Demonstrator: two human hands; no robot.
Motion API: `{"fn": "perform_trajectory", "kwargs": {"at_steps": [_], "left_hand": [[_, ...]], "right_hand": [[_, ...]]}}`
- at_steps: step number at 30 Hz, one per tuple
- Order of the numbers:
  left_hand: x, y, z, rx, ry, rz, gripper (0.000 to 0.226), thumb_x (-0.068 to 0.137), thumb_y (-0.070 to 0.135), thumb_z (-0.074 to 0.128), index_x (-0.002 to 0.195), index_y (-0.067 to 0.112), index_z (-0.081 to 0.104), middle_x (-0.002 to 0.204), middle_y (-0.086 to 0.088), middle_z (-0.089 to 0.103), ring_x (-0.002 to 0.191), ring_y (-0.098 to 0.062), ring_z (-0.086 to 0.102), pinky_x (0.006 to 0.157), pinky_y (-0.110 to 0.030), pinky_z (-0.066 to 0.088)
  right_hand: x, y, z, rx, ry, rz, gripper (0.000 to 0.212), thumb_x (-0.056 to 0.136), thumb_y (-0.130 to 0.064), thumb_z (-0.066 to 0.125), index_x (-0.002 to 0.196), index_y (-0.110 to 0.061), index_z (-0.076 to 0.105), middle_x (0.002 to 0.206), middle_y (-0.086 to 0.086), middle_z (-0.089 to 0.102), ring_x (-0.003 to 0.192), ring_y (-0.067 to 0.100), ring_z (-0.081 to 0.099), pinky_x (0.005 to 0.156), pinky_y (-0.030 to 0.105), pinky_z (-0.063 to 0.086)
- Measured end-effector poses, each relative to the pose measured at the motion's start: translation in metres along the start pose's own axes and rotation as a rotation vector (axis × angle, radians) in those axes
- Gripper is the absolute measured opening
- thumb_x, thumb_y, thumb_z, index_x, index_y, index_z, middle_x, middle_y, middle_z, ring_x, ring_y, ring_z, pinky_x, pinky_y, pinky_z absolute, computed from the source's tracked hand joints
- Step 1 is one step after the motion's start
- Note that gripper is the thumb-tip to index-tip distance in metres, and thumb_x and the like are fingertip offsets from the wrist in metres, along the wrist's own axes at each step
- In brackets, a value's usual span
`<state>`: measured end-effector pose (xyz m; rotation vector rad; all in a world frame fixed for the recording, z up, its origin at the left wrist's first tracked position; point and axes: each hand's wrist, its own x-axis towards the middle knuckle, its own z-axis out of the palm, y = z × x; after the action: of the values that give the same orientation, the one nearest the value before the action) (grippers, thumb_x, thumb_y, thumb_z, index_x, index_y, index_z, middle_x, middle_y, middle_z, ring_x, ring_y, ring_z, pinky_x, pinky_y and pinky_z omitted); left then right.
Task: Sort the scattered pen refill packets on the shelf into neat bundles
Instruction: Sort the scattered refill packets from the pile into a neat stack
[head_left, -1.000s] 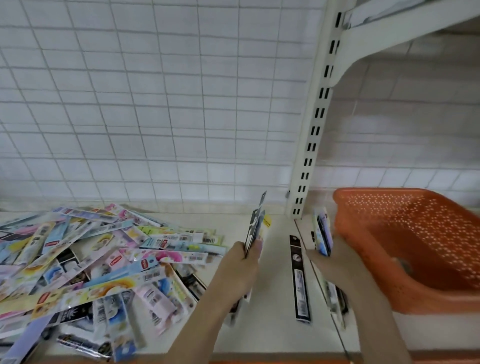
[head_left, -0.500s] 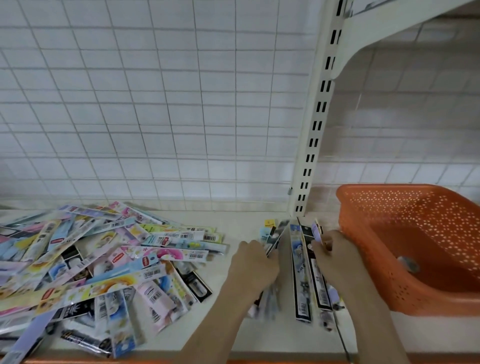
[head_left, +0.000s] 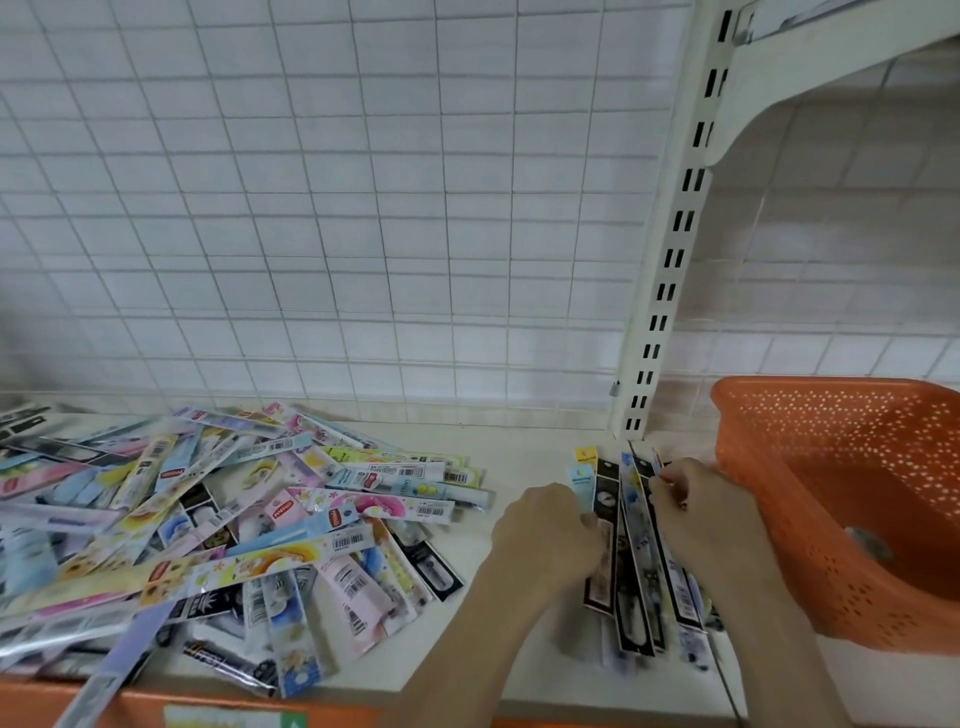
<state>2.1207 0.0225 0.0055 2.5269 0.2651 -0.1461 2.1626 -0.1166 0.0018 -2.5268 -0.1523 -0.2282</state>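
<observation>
Seen from the head camera, a loose heap of pen refill packets (head_left: 218, 525) sprawls across the left half of a white shelf (head_left: 519, 457), the long, narrow sleeves lying crossed at every angle, some pastel with cartoon prints and white barcode labels, others black, a few hanging over the shelf's front edge. Well apart from the heap, toward the right end of the shelf and just in front of a slotted white upright (head_left: 670, 260), a small bundle of packets (head_left: 631, 566) lies roughly parallel, pointing toward the wire-grid back wall (head_left: 311, 208); black sleeves alternate with pale blue ones, and a yellow-topped packet shows at its far left corner. The near ends of the bundle are blurred. The left hand (head_left: 545, 530) reaches in from below, knuckles up, its fingers curled against the bundle's left edge and holding a black packet there. The right hand (head_left: 701, 514) mirrors it on the opposite side, fingers bent and pinching the upper ends of the right-hand packets, so that the bundle sits between both hands. Both forearms run up from the bottom edge, angled slightly toward each other. Just beside the right hand stands an orange perforated basket (head_left: 841, 467), its near corner close to the wrist; whether they touch cannot be told.
</observation>
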Motion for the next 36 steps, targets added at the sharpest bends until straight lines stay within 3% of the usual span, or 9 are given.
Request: {"fn": "perform_trajectory", "kwargs": {"at_steps": [2,7,14,21,25,29,31,33,36], "left_hand": [[0.0,-0.013,-0.006,0.022,0.027,-0.011,0.03,0.092,0.027,0.041,0.068,0.011,0.048,0.073,-0.005,0.053,0.075,-0.026,0.054,0.071,-0.031,0.046],[-0.011,-0.06,-0.03,0.027,0.199,-0.06,0.029,0.095,0.028,0.04,0.11,0.013,0.06,0.103,-0.004,0.065,0.094,-0.023,0.062,0.085,-0.035,0.053],[-0.053,-0.137,-0.076,0.043,0.388,-0.207,0.026,0.097,0.028,0.04,0.111,0.019,0.059,0.09,-0.003,0.069,0.07,-0.019,0.063,0.07,-0.032,0.054],[-0.113,-0.198,-0.114,0.043,0.563,-0.391,0.022,0.095,0.026,0.046,0.106,0.017,0.062,0.082,0.001,0.067,0.059,-0.012,0.055,0.058,-0.026,0.046],[-0.136,-0.228,-0.127,0.069,0.596,-0.456,0.019,0.095,0.025,0.047,0.099,0.016,0.063,0.079,0.0,0.063,0.067,-0.017,0.056,0.06,-0.025,0.041],[-0.146,-0.25,-0.137,0.078,0.561,-0.456,0.018,0.095,0.025,0.047,0.088,0.015,0.059,0.06,0.004,0.048,0.056,-0.016,0.047,0.05,-0.025,0.032],[-0.147,-0.259,-0.142,0.07,0.532,-0.442,0.018,0.095,0.027,0.045,0.084,0.018,0.056,0.06,0.004,0.048,0.055,-0.015,0.046,0.049,-0.025,0.033],[-0.148,-0.267,-0.147,0.046,0.515,-0.426,0.019,0.096,0.028,0.045,0.087,0.017,0.058,0.061,0.003,0.051,0.055,-0.015,0.048,0.05,-0.025,0.034],[-0.147,-0.276,-0.155,0.005,0.48,-0.387,0.02,0.096,0.029,0.044,0.088,0.017,0.059,0.06,0.003,0.05,0.054,-0.016,0.048,0.051,-0.025,0.035]], "right_hand": [[0.001,-0.003,0.002,-0.029,-0.004,-0.007,0.016,0.094,-0.02,0.048,0.1,-0.013,0.061,0.097,0.006,0.067,0.088,0.023,0.06,0.077,0.03,0.045],[-0.001,-0.021,0.012,-0.042,-0.009,-0.082,0.013,0.092,-0.016,0.047,0.091,-0.016,0.06,0.091,0.006,0.066,0.082,0.023,0.056,0.069,0.03,0.039],[-0.013,-0.072,0.053,0.023,-0.04,-0.239,0.014,0.092,-0.018,0.05,0.094,-0.014,0.064,0.093,0.005,0.068,0.089,0.025,0.06,0.077,0.034,0.047],[-0.042,-0.135,0.089,-0.015,-0.232,-0.439,0.022,0.096,-0.022,0.042,0.085,-0.016,0.061,0.083,-0.001,0.063,0.078,0.018,0.058,0.066,0.031,0.043],[-0.061,-0.171,0.106,-0.021,-0.325,-0.513,0.023,0.096,-0.026,0.04,0.083,-0.021,0.059,0.079,-0.004,0.063,0.071,0.015,0.057,0.063,0.031,0.045],[-0.08,-0.203,0.119,-0.028,-0.463,-0.614,0.026,0.095,-0.03,0.047,0.116,-0.027,0.061,0.093,-0.005,0.07,0.073,0.013,0.061,0.069,0.029,0.05],[-0.086,-0.216,0.126,-0.099,-0.539,-0.65,0.032,0.094,-0.033,0.048,0.124,-0.026,0.055,0.077,-0.006,0.065,0.063,0.013,0.054,0.06,0.028,0.045],[-0.09,-0.225,0.133,-0.179,-0.556,-0.66,0.028,0.094,-0.033,0.048,0.119,-0.028,0.057,0.072,-0.007,0.06,0.065,0.013,0.055,0.055,0.026,0.04],[-0.095,-0.233,0.14,-0.23,-0.499,-0.614,0.022,0.094,-0.031,0.045,0.108,-0.029,0.062,0.089,-0.006,0.069,0.079,0.014,0.064,0.064,0.027,0.047]]}}
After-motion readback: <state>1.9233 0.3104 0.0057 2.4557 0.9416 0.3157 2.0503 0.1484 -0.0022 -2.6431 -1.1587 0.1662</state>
